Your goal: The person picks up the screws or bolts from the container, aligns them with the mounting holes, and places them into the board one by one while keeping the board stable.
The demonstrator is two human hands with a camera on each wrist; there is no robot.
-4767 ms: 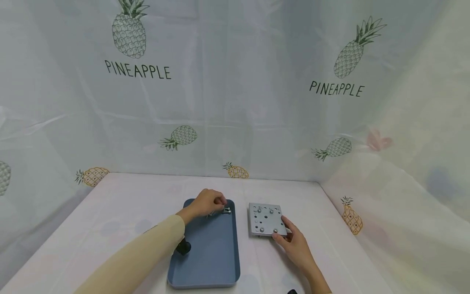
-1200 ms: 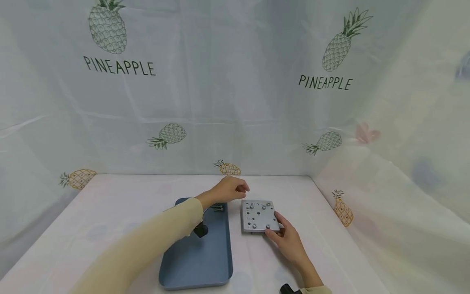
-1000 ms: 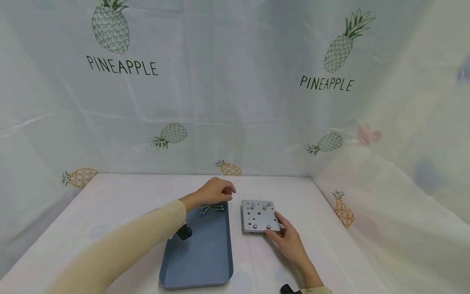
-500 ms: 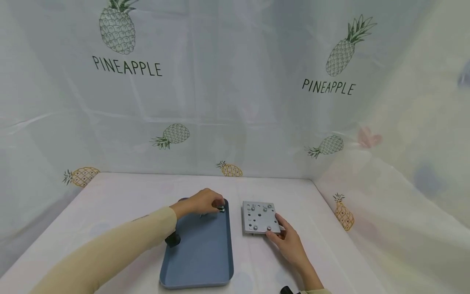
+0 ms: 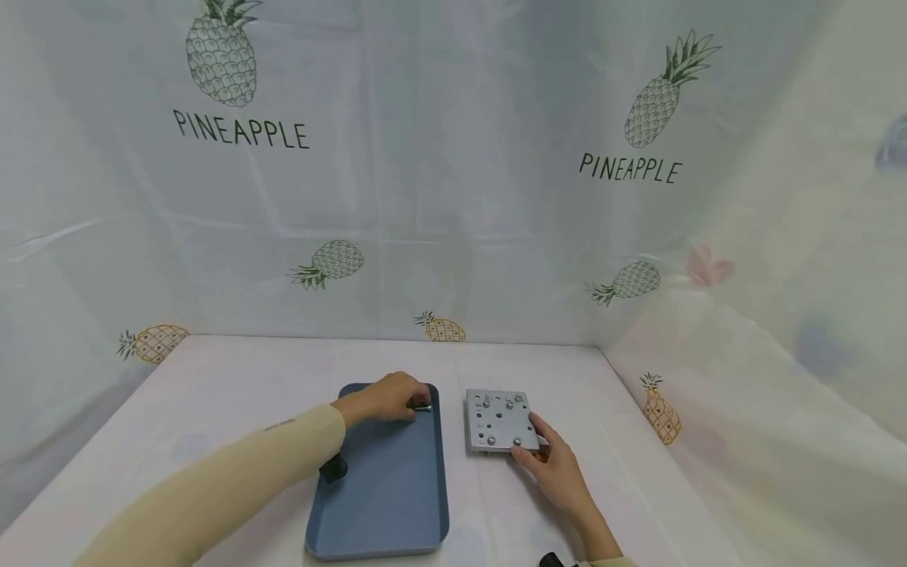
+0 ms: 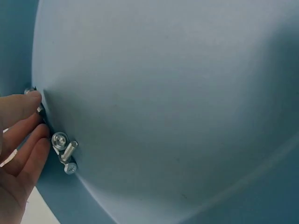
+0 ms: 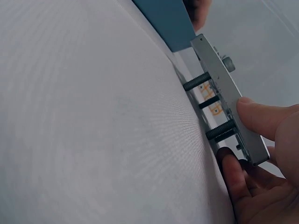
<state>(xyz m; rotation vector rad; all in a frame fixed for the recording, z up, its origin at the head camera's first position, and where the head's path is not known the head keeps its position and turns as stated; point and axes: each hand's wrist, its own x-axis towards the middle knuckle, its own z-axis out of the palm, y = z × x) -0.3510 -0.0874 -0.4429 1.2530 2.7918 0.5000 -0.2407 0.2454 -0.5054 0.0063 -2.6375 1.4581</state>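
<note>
— Where are we in the work?

— We judge we are at the picking stage. Our left hand is down at the far end of the flat blue plastic tray, fingers curled together over the small silver machine screws that lie against the tray's far wall. In the left wrist view the fingertips touch one screw by the wall, but we cannot tell whether it is truly pinched yet.

— And the other hand?

— Our right hand steadies the square grey metal plate with drilled holes, which sits on the white tablecloth just to the right of the tray. The thumb lies on the plate's top at the near right corner and the fingers are tucked under its edge, so the hand is clamped on it.

— What does the next move call for?

— In our judgement, a clean pinch on a single screw, a lift clear of the tray wall, then lining its tip up with a free hole while the plate is held firm.

— Counts?

— One tray, one plate. About four loose screws show in the tray. Roughly five screw heads sit in the plate, and three dark threaded shanks poke out beneath it.
</note>
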